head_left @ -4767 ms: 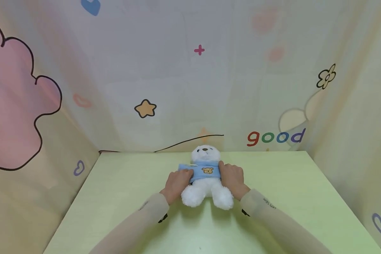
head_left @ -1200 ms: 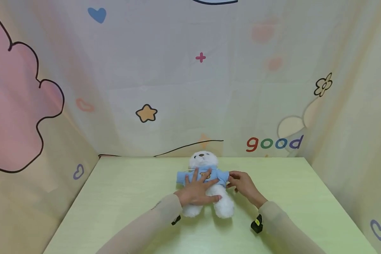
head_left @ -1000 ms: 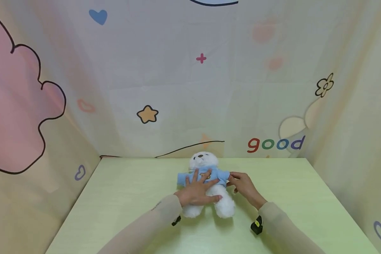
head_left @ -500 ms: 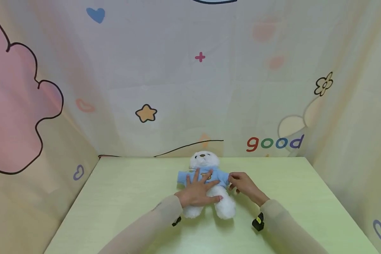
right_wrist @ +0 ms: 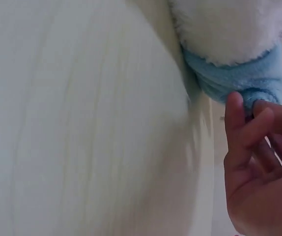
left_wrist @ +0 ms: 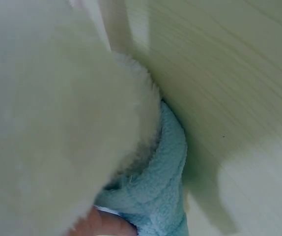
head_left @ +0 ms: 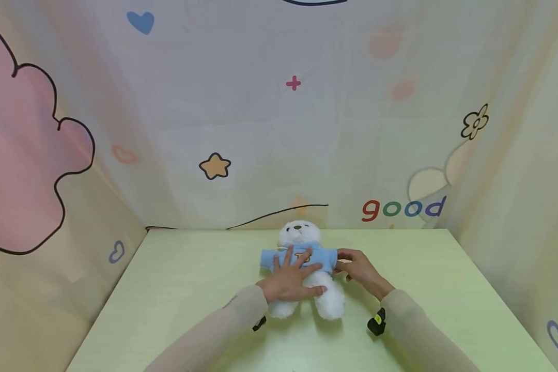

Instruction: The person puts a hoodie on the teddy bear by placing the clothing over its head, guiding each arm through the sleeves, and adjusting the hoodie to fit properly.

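Note:
A white plush bear (head_left: 299, 235) lies on its back at the far middle of the table, wearing a light blue sweater (head_left: 324, 258) with a small bear patch partly covered by fingers. My left hand (head_left: 285, 283) rests on its front with fingers spread over the sweater, thumb across one leg. At the bear's right-side sleeve, my right hand (head_left: 362, 271) pinches the cuff. In the right wrist view the fingertips of the right hand (right_wrist: 261, 157) meet at the end of the blue sleeve (right_wrist: 246, 76). White fur (left_wrist: 57, 108) fills much of the left wrist view.
The pale green table (head_left: 186, 299) ends at a printed cloth backdrop (head_left: 251, 103) just behind the bear's head. Cloth walls stand on both sides. A black wrist device (head_left: 376, 323) shows under the right sleeve.
Earlier both hands gripped the sweater's sides; the left now lies spread on the bear's front and the right has moved to the sleeve, which sticks out. Within the last second, the right fingers shifted slightly.

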### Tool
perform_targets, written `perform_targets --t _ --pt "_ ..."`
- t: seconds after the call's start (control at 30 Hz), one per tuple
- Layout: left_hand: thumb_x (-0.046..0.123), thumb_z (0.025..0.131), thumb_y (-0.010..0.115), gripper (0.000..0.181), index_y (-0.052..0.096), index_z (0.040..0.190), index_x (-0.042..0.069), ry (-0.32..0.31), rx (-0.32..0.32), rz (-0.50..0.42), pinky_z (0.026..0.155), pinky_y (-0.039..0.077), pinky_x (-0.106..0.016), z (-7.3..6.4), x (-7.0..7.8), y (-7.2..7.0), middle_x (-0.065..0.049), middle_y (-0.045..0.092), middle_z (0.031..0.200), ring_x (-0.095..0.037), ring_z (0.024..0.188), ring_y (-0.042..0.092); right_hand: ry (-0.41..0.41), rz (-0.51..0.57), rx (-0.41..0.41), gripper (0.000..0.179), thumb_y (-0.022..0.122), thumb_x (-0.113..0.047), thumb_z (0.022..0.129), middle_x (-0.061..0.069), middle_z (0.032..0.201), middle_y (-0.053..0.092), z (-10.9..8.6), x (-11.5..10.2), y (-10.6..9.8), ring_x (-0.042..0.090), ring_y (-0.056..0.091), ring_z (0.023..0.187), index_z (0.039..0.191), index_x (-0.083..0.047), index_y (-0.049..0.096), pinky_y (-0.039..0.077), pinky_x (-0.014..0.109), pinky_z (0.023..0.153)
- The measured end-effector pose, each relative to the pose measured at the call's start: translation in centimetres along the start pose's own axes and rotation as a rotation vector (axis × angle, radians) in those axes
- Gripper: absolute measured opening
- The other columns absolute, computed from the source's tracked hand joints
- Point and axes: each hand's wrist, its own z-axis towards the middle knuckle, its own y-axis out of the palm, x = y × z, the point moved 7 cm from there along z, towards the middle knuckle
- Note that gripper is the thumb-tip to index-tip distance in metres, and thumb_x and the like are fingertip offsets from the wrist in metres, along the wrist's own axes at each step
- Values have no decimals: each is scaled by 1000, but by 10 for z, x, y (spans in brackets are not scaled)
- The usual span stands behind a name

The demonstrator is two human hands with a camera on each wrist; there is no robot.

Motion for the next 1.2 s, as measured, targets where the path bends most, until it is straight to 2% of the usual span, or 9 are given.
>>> perform_targets --t 0.17,0.37,0.6,0.67,0.73,0.83,1.03,1.1,1.2 --pt "74 92 38 70 29 153 42 -1 -1 -15 112 6 -74 1 -2 2 6 1 167 -43 150 -12 8 -31 40 28 62 -13 96 12 103 74 2 2 2 20 71 73 121 -3 66 47 28 52" --pt "75 91 37 71 28 153 42 5 0 -15 113 6 -74 3 -1 2 6 0 167 -42 150 -13 -10 -48 83 33 60 -16 97 16 118 70 2 -1 1 22 72 80 128 -5 64 49 27 52" --pt "74 91 39 70 32 152 40 7 11 22 112 7 -74 1 2 3 6 3 167 -44 151 -8 -184 -211 125 16 56 2 90 16 88 73 4 -19 -1 20 70 66 97 2 70 55 29 57" --pt "73 91 40 70 32 152 40 -4 15 22 112 7 -74 1 2 3 6 4 167 -44 151 -7 -167 -225 147 15 54 4 90 16 84 73 5 -15 -3 20 70 62 94 3 68 55 28 56" --pt "74 91 40 70 33 152 41 -9 16 32 112 8 -74 1 2 3 7 5 167 -44 151 -6 -100 -203 156 16 51 4 92 14 82 72 5 -5 -7 20 70 61 94 3 66 51 27 51" --pt "75 90 39 70 32 152 42 -8 19 52 112 9 -74 2 3 5 7 6 167 -43 152 -4 -26 -136 105 18 48 2 95 12 85 72 5 6 -10 19 70 63 103 3 64 44 26 48" --pt "75 90 40 70 32 152 42 -3 20 42 112 9 -74 1 1 8 7 6 167 -44 151 -5 -8 -15 -105 42 49 -9 99 16 108 70 -1 4 -9 20 67 65 141 -4 50 42 25 50" --pt "75 90 39 70 32 151 42 3 22 42 112 9 -74 2 1 8 6 6 167 -44 151 -6 21 0 -144 47 49 -15 100 17 116 68 -4 0 -9 20 68 69 145 -4 45 43 26 52" --pt "76 90 40 70 33 151 42 11 25 65 112 8 -74 3 3 8 6 6 167 -44 151 -7 105 14 -139 49 52 -34 100 14 123 65 -4 -3 -11 22 70 80 141 -6 51 46 28 58"
